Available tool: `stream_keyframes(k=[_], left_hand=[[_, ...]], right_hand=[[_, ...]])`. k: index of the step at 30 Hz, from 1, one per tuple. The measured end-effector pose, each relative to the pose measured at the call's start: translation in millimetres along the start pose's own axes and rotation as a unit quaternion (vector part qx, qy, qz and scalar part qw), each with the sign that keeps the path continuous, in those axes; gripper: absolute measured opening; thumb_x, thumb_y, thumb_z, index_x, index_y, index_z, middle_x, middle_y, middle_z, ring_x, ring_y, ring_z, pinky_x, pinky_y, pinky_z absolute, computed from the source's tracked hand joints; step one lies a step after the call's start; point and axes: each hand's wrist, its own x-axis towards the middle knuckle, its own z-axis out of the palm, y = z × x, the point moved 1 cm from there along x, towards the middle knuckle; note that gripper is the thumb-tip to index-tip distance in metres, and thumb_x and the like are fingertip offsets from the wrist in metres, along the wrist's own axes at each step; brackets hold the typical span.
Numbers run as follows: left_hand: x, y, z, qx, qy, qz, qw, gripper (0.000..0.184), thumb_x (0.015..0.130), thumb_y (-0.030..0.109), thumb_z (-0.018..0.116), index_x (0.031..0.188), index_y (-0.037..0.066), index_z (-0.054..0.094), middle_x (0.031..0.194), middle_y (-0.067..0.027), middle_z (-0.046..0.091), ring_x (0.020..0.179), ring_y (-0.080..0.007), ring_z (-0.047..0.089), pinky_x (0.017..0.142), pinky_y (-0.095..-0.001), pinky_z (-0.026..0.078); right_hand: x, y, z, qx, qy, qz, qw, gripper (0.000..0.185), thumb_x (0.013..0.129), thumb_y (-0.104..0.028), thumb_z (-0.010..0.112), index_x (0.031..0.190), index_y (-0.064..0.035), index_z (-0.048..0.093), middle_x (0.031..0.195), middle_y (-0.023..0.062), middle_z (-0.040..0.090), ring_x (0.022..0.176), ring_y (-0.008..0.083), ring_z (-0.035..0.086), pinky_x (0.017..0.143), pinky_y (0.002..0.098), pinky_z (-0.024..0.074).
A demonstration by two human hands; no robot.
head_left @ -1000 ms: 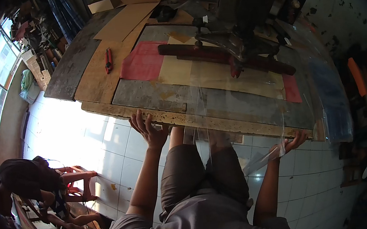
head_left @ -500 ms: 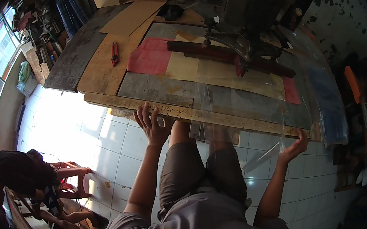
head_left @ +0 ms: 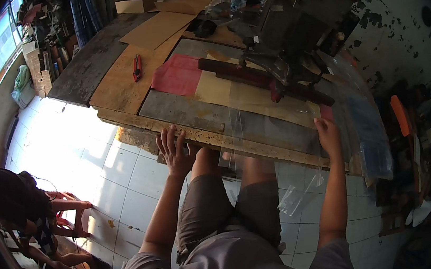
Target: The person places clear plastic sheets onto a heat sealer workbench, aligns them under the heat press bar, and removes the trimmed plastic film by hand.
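Note:
A clear plastic sheet [head_left: 279, 137] lies over the front part of the worktable and hangs down past its edge, above my legs. My right hand [head_left: 329, 136] is over the tabletop at the sheet's right side, thumb and fingers pinched on its edge. My left hand [head_left: 176, 154] rests at the table's wooden front edge [head_left: 202, 136], left of the sheet, with fingers spread and nothing in them. Behind the sheet, a dark red bar [head_left: 259, 79] of a machine stands over a yellowish strip [head_left: 214, 90] and pink-red material [head_left: 177, 74].
A red utility knife [head_left: 136, 68] lies on the table's left part, near flat cardboard [head_left: 158, 28] and an open cardboard box [head_left: 139, 4]. Stacked clear plastic [head_left: 375, 156] hangs at the right end. A person [head_left: 8, 206] sits low at left beside a red stool [head_left: 69, 204].
My right hand has moved from the table's front edge up and inward over the tabletop, onto the sheet's right side. My left hand stays at the edge. The view has shifted slightly.

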Motion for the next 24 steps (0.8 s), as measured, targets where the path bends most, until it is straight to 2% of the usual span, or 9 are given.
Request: stream_keyframes(k=[2, 8, 11, 14, 17, 19, 20, 23, 24], left_hand=[[-1.1, -1.3, -1.8, 0.0, -0.01, -0.002, 1.0, 0.065, 0.073, 0.008, 0.074, 0.133, 0.011, 0.051, 0.152, -0.0182, 0.043, 0.145, -0.0453, 0.034, 0.12, -0.065, 0.023], [1.3, 1.4, -6.7, -0.007, -0.017, -0.005, 1.0, 0.063, 0.074, 0.008, 0.072, 0.133, 0.01, 0.051, 0.152, -0.0184, 0.043, 0.146, -0.0453, 0.033, 0.12, -0.0646, 0.024], [2.8, 4.8, -9.1, -0.012, -0.02, -0.008, 1.0, 0.063, 0.074, 0.007, 0.071, 0.134, 0.01, 0.051, 0.152, -0.0184, 0.043, 0.146, -0.0451, 0.033, 0.12, -0.0641, 0.023], [5.5, 8.5, -14.2, -0.011, -0.027, -0.014, 0.999, 0.061, 0.076, 0.006, 0.069, 0.133, 0.009, 0.051, 0.15, -0.0177, 0.045, 0.146, -0.0433, 0.034, 0.121, -0.0623, 0.023], [19.4, 16.7, -29.8, -0.012, -0.03, -0.025, 0.999, 0.057, 0.078, 0.006, 0.066, 0.134, 0.008, 0.052, 0.144, -0.0157, 0.052, 0.141, -0.0403, 0.041, 0.118, -0.0585, 0.027], [35.9, 23.8, -45.8, -0.039, -0.025, -0.038, 0.998, 0.055, 0.081, 0.007, 0.064, 0.135, 0.008, 0.052, 0.137, -0.014, 0.058, 0.134, -0.0383, 0.047, 0.114, -0.0552, 0.03], [44.6, 22.1, -48.7, -0.071, -0.006, -0.059, 0.996, 0.047, 0.088, 0.018, 0.063, 0.133, 0.008, 0.056, 0.128, -0.0116, 0.063, 0.126, -0.0325, 0.054, 0.113, -0.0516, 0.029], [92.6, 40.9, -53.6, -0.108, -0.098, -0.093, 0.985, 0.044, 0.091, 0.024, 0.064, 0.131, 0.007, 0.058, 0.126, -0.0121, 0.063, 0.123, -0.0322, 0.054, 0.114, -0.0541, 0.028], [109.9, 50.3, -53.5, -0.102, -0.153, -0.084, 0.979, 0.046, 0.092, 0.033, 0.068, 0.128, 0.006, 0.061, 0.126, -0.013, 0.062, 0.127, -0.0333, 0.053, 0.118, -0.0564, 0.024]], right_hand=[[15.5, 5.1, 5.4, -0.049, 0.001, 0.028, 0.998, 0.036, 0.099, -0.034, 0.065, 0.11, 0.0004, 0.071, 0.099, 0.0154, 0.074, 0.093, 0.0304, 0.071, 0.083, 0.0397, 0.0522], [30.8, 12.0, 13.6, -0.039, 0.027, 0.038, 0.998, 0.035, 0.096, -0.034, 0.07, 0.098, 0.0009, 0.072, 0.096, 0.0164, 0.074, 0.093, 0.0291, 0.071, 0.081, 0.0388, 0.0521], [38.8, 18.3, 12.9, 0.019, -0.045, 0.077, 0.996, 0.035, 0.096, -0.034, 0.069, 0.101, 0.0012, 0.073, 0.091, 0.0137, 0.073, 0.089, 0.0224, 0.069, 0.08, 0.0363, 0.0504], [28.7, 16.7, 7.5, 0.101, -0.04, 0.06, 0.992, 0.033, 0.098, -0.032, 0.067, 0.095, 0.0015, 0.07, 0.081, 0.0059, 0.067, 0.079, 0.0134, 0.06, 0.076, 0.0328, 0.0464], [6.3, 7.7, -6.6, 0.189, -0.04, 0.063, 0.979, 0.031, 0.099, -0.028, 0.063, 0.088, 0.0003, 0.066, 0.076, 0.0002, 0.057, 0.074, 0.0092, 0.05, 0.072, 0.0299, 0.0417], [-17.8, -5.5, -20.0, 0.196, -0.042, 0.016, 0.98, 0.029, 0.102, -0.027, 0.061, 0.09, -0.0011, 0.063, 0.075, -0.0021, 0.054, 0.073, 0.0079, 0.047, 0.072, 0.0284, 0.0403], [-29.8, -7.9, -20.8, 0.2, -0.043, -0.006, 0.979, 0.028, 0.103, -0.026, 0.06, 0.09, -0.0018, 0.062, 0.075, -0.0032, 0.052, 0.073, 0.0073, 0.046, 0.071, 0.0276, 0.0396], [-59.8, -6.6, -9.3, 0.257, 0.009, -0.062, 0.964, 0.024, 0.107, -0.025, 0.056, 0.097, -0.0031, 0.062, 0.078, -0.004, 0.054, 0.075, 0.0064, 0.046, 0.073, 0.0253, 0.0387], [-64.0, 4.6, -5.9, 0.253, 0.012, -0.09, 0.963, 0.022, 0.109, -0.025, 0.054, 0.102, -0.0051, 0.062, 0.079, -0.0038, 0.057, 0.075, 0.0052, 0.052, 0.072, 0.0239, 0.0431]])
